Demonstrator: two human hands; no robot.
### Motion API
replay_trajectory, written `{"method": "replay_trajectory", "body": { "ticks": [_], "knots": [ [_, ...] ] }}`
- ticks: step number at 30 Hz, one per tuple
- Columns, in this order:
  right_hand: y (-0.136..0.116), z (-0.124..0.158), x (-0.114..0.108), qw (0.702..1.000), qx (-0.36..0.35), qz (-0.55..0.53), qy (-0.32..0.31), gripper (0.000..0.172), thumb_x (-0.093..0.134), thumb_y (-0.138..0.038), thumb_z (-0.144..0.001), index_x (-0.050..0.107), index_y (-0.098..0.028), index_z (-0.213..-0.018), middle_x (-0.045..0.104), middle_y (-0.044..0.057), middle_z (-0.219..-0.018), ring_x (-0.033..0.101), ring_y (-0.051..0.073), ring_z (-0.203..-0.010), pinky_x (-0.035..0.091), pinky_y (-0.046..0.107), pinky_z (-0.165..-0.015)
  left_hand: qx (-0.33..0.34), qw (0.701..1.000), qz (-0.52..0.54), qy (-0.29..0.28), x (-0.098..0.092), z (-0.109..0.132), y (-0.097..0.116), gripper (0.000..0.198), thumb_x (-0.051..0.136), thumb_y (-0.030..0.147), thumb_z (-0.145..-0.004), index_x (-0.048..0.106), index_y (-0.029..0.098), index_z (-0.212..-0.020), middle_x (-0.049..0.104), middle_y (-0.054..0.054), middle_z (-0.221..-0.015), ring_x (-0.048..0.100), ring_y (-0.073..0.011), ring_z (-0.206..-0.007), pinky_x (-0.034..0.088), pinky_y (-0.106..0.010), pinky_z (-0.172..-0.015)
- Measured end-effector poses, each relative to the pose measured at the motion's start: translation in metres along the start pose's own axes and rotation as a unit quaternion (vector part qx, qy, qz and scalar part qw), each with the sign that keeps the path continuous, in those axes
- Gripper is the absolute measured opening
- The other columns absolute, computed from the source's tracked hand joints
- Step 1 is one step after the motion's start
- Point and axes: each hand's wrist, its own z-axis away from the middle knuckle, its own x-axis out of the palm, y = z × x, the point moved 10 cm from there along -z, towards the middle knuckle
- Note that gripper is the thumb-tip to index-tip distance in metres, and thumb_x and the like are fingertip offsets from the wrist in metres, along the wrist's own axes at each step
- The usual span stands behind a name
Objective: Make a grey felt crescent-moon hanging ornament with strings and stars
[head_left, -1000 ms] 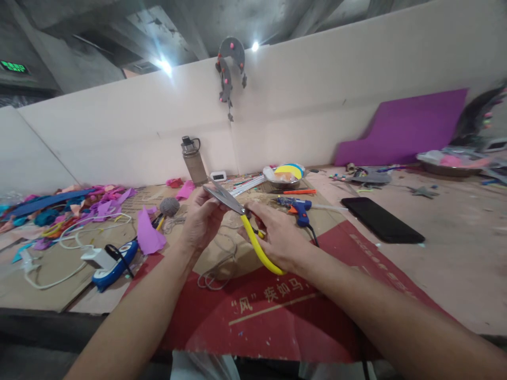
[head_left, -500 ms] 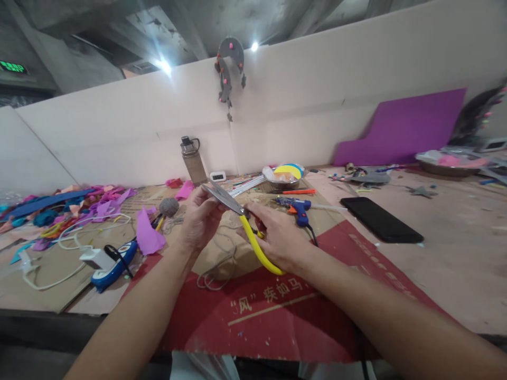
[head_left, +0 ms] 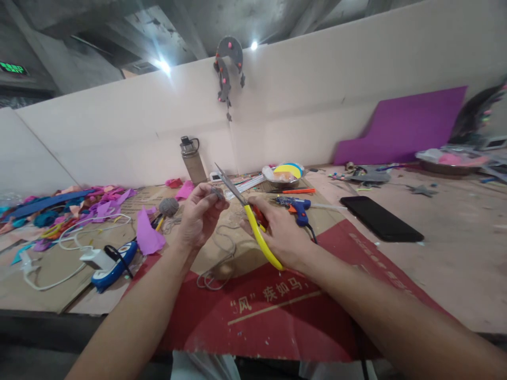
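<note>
My right hand [head_left: 279, 232] grips the yellow handles of a pair of scissors [head_left: 253, 227], whose steel blades point up and to the left over the table. My left hand [head_left: 200, 214] is raised just left of the blades, fingers pinched on a small grey piece [head_left: 217, 193] close to the blade. Loops of grey string [head_left: 222, 258] lie on the cardboard [head_left: 245, 311] below both hands.
A blue glue gun [head_left: 295, 206] and an orange pen lie right of my hands, a black phone [head_left: 380, 219] further right. A grey yarn ball [head_left: 169, 206], purple felt scraps, a blue device and white cables lie left. A bottle [head_left: 192, 160] and a metal bowl stand at the back wall.
The scissor blades have swung up and to the right, away from my left hand's fingers. My left hand now pinches the small grey piece apart from the blades.
</note>
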Motion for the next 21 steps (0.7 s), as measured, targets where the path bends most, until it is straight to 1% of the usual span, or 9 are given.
{"method": "replay_trajectory", "body": {
  "ticks": [2, 4, 9, 15, 21],
  "knots": [
    [-0.0037, -0.0003, 0.0025, 1.0, -0.017, -0.003, -0.007, 0.033, 0.057, -0.039, -0.085, 0.053, -0.02, -0.112, 0.061, 0.004, -0.089, 0.052, 0.015, -0.073, 0.039, 0.026, -0.066, 0.005, 1.0, 0.004, -0.002, 0.0, -0.0004, 0.001, 0.014, 0.069, 0.01, -0.07, 0.058, 0.016, -0.074, 0.056, 0.003, -0.067, 0.05, -0.0049, -0.057, 0.046, -0.02, -0.062],
    [-0.0061, 0.0002, 0.0054, 0.999, -0.031, 0.005, -0.009, 0.035, 0.057, -0.038, -0.085, 0.052, -0.019, -0.114, 0.06, 0.005, -0.092, 0.052, 0.016, -0.076, 0.039, 0.027, -0.067, 0.007, 1.0, 0.0, 0.003, -0.0009, -0.0005, 0.0013, 0.015, 0.069, 0.009, -0.067, 0.058, 0.016, -0.074, 0.057, 0.003, -0.067, 0.05, -0.0047, -0.057, 0.046, -0.019, -0.061],
    [-0.0077, 0.0027, 0.0086, 0.998, -0.051, 0.035, -0.005, 0.037, 0.056, -0.039, -0.086, 0.05, -0.019, -0.117, 0.058, 0.008, -0.097, 0.052, 0.018, -0.08, 0.04, 0.029, -0.07, -0.005, 0.999, -0.021, 0.04, -0.0071, 0.0007, -0.0019, 0.02, 0.07, 0.008, -0.06, 0.059, 0.017, -0.075, 0.058, 0.003, -0.069, 0.052, -0.0058, -0.056, 0.045, -0.017, -0.055],
    [-0.0073, 0.0035, 0.006, 0.996, -0.048, 0.069, -0.001, 0.039, 0.055, -0.04, -0.086, 0.049, -0.019, -0.118, 0.058, 0.008, -0.095, 0.051, 0.019, -0.077, 0.04, 0.03, -0.069, 0.005, 1.0, -0.023, 0.001, 0.0006, 0.0002, -0.0024, 0.016, 0.069, 0.007, -0.063, 0.06, 0.015, -0.074, 0.057, 0.002, -0.067, 0.053, -0.0055, -0.056, 0.046, -0.018, -0.056],
    [-0.0096, 0.003, 0.0049, 0.997, -0.044, 0.068, -0.003, 0.038, 0.055, -0.042, -0.086, 0.051, -0.019, -0.116, 0.059, 0.007, -0.089, 0.05, 0.017, -0.072, 0.036, 0.028, -0.063, 0.006, 0.999, -0.048, -0.004, 0.0024, -0.0008, -0.001, 0.014, 0.069, 0.007, -0.063, 0.059, 0.015, -0.068, 0.056, 0.002, -0.066, 0.051, -0.0057, -0.055, 0.045, -0.018, -0.055]
  ]
}}
